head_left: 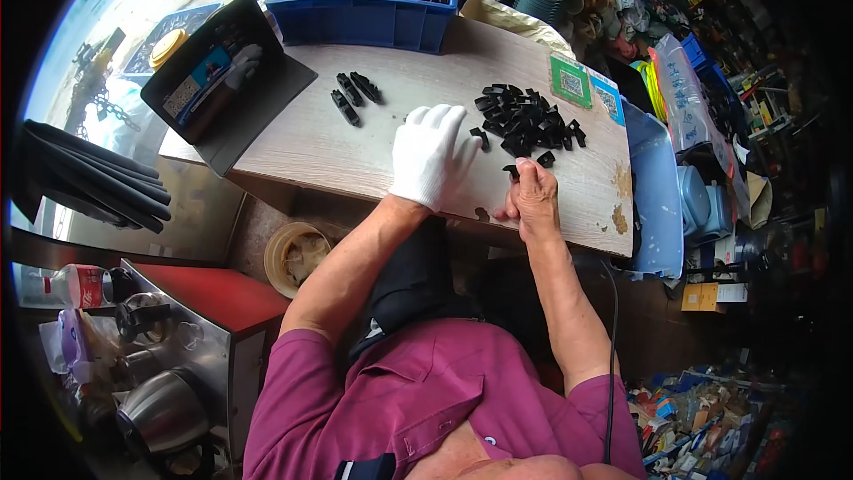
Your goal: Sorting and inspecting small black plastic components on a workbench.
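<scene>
My left hand (433,153), in a white knitted glove, lies over the table with its fingers stretched out and slightly spread. A single small black plastic piece (481,138) lies just beside its fingertips. My bare right hand (535,194) is closed, thumb against the curled fingers, and pinches another small black plastic piece (513,172). Just beyond it is a loose pile of similar black pieces (522,118). Farther left on the table, several longer black parts (354,96) lie side by side.
A blue crate (364,22) full of black parts stands at the table's (391,67) far edge. A tablet in a dark folding case (213,71) is propped at the left. Printed code cards (570,82) lie at the right, near a light blue bin (657,187). A round bucket (298,258) stands below.
</scene>
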Tool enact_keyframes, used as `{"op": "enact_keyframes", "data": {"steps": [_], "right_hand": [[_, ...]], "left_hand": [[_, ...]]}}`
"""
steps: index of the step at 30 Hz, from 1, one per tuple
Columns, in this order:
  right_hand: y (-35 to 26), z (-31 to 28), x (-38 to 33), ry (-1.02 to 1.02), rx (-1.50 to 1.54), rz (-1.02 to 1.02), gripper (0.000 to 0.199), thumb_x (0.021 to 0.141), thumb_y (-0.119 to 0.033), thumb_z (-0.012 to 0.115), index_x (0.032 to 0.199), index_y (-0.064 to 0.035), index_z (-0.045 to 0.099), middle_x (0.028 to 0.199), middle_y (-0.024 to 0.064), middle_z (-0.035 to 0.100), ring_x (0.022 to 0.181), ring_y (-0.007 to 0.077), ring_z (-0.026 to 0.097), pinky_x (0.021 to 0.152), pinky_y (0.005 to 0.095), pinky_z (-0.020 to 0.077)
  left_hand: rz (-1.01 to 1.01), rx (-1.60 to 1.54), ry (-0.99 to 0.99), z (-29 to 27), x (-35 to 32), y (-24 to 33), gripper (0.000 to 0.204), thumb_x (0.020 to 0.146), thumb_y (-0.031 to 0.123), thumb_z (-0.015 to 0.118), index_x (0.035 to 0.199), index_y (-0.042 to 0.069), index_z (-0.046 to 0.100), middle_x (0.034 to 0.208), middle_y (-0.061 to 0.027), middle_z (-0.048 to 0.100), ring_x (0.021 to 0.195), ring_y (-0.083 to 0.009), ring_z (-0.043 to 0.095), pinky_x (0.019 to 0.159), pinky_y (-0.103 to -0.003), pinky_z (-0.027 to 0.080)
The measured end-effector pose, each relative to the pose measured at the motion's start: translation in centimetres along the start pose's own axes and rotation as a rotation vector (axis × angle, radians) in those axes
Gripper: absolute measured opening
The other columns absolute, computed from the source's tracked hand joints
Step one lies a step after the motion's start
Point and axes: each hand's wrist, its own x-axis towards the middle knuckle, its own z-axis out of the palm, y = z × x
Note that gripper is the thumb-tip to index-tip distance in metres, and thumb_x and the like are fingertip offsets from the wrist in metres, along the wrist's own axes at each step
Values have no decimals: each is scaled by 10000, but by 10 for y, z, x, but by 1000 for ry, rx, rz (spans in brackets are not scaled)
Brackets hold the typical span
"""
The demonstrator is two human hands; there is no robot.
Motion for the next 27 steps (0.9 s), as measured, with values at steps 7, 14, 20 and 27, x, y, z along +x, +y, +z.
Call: {"op": "enact_keyframes", "data": {"steps": [7,14,20,27], "right_hand": [[-13,15,-6,140,111,57,341,976,-332,517,725,-116,439,471,-29,283,367,99,347,356,348,500],[-6,7,-4,217,184,16,282,947,-350,498,784,-122,469,555,-22,337,389,111,337,319,330,427],[-4,9,-4,289,167,38,248,947,-335,508,804,-132,515,656,-36,408,432,95,351,357,284,347],[14,4,-2,301,-22,-202,281,984,-217,507,759,-49,497,684,-32,383,654,93,344,557,281,320]], "left_hand": [[-61,308,-234,12,5,-56,135,830,204,671,843,75,631,888,-135,671,890,-371,616,737,-477,492],[-223,-556,-330,1,-20,23,112,915,143,629,985,56,631,760,-161,633,698,-329,652,649,-374,514],[-360,-574,-475,12,-19,35,151,956,168,573,1000,37,634,762,-172,635,682,-317,656,628,-387,503],[-527,-646,-278,24,-22,51,158,969,193,562,1015,52,617,832,-216,660,784,-415,658,657,-459,513]]}}
